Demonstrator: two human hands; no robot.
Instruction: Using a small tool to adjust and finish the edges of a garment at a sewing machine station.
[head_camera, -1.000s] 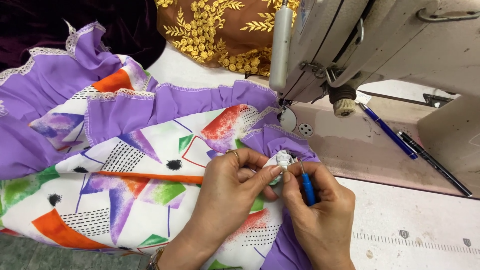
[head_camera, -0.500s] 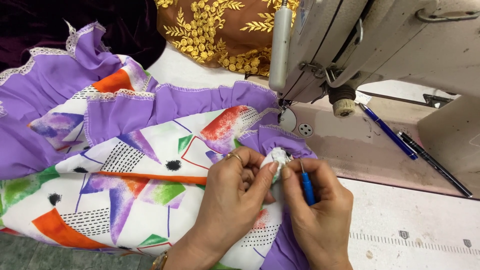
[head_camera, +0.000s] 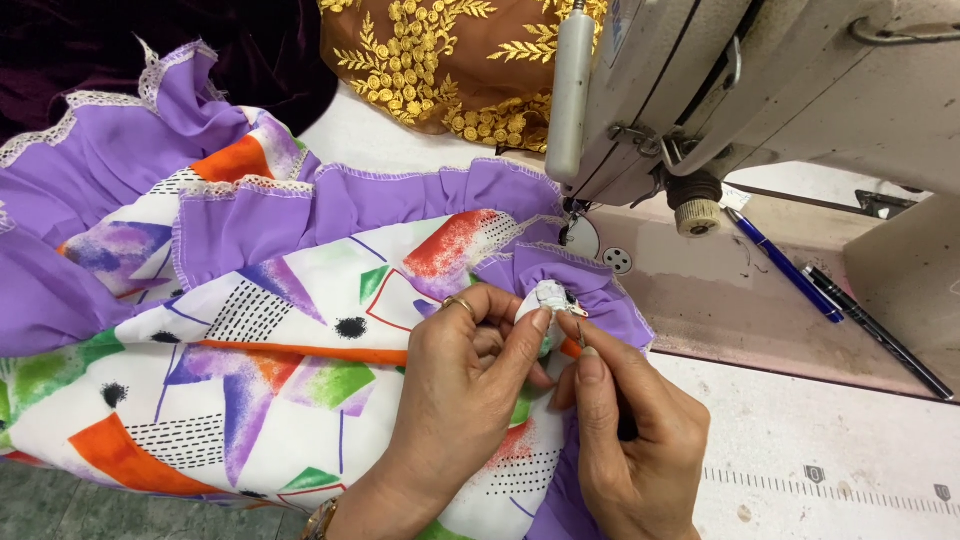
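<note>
A tailoring or sewing workroom: an industrial sewing machine (head_camera: 760, 90) set into a worn work table (head_camera: 800, 460) with a printed measuring scale, printed and purple frilled fabric (head_camera: 250, 330), gold-embroidered cloth (head_camera: 440, 60), and two pens (head_camera: 830, 290).

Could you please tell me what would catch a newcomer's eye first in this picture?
First the two hands at bottom centre: the left hand pinches a bunched bit of the patterned cloth, and the right hand works a thin metal tool at it. Next, the purple ruffle across the left, then the sewing machine at top right, with two pens beside it.
</note>
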